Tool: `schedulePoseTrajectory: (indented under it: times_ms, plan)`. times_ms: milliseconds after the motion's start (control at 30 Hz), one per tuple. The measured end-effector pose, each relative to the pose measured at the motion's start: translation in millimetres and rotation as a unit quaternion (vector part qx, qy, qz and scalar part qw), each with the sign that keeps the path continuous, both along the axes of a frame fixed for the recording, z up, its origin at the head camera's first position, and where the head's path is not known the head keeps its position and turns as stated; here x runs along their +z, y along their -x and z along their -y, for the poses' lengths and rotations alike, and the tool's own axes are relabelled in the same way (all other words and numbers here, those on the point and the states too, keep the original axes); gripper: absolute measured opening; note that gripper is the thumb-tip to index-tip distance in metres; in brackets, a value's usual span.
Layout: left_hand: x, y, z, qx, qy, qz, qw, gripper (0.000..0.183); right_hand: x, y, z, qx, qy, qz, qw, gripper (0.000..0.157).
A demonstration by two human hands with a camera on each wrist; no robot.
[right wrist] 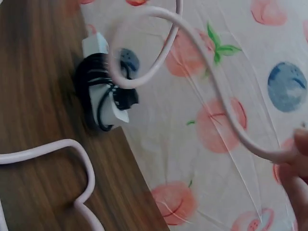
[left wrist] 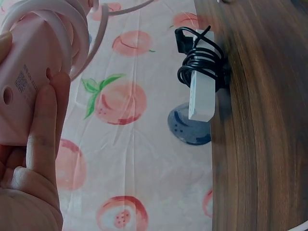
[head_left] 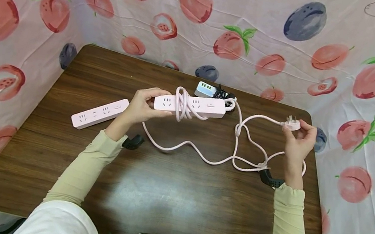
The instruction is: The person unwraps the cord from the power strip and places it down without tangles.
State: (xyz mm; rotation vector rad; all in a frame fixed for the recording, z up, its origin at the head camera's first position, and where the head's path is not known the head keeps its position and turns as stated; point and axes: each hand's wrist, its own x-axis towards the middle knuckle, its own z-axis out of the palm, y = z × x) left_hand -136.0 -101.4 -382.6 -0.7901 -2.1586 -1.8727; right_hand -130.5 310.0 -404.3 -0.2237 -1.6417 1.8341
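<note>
"While gripping the left end of a pink power strip (head_left: 215,109) with the left hand (head_left: 142,105), pinching what with the right hand (head_left: 299,141)?"

"A plug (head_left: 292,125), near the far right corner of the table (head_left: 168,195)."

"And holding the pink power strip where?"

"Above the table, toward the far edge, with pale cord (head_left: 183,105) wound round it."

"Farther out?"

"See loose cord (head_left: 189,142) trailing toward the right edge, a white strip (head_left: 205,90) wrapped in black cable (head_left: 219,93) by the far edge, a second pink strip (head_left: 99,114) slantwise toward the left edge."
</note>
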Motion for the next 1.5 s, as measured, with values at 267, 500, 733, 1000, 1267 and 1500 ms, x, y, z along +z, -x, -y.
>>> schedulePoseTrajectory:
  times_ms: [267,500,733,1000,1267,1500]
  plan:
    - [-2.8,0.9,10.7,0.005,-0.028,0.008,0.9996,0.041,2.0,-2.8,-29.6,-0.108,0.148,-0.105,0.977,0.038]
    - [-17.4,9.8,20.9,0.013,-0.066,0.014,0.9976,0.043,-10.7,-19.4,-48.0,-0.13,0.162,-0.094,0.974,0.037]
    - [-23.0,14.9,21.6,-0.016,-0.075,0.014,0.9969,0.045,-15.1,-20.7,-50.3,-0.126,0.134,-0.049,0.982,0.038]
    - [-28.8,12.6,21.5,-0.051,-0.056,0.026,0.9967,0.044,23.4,7.9,-38.2,-0.127,0.154,-0.147,0.969,0.038]
    - [-32.0,14.3,25.8,-0.033,-0.037,0.032,0.9983,0.046,62.5,-0.6,-45.9,-0.165,0.217,-0.246,0.93,0.042]
    - [-17.0,6.8,28.5,0.006,-0.004,0.018,0.9998,0.043,56.3,-33.6,-62.9,-0.187,0.215,-0.236,0.929,0.035]
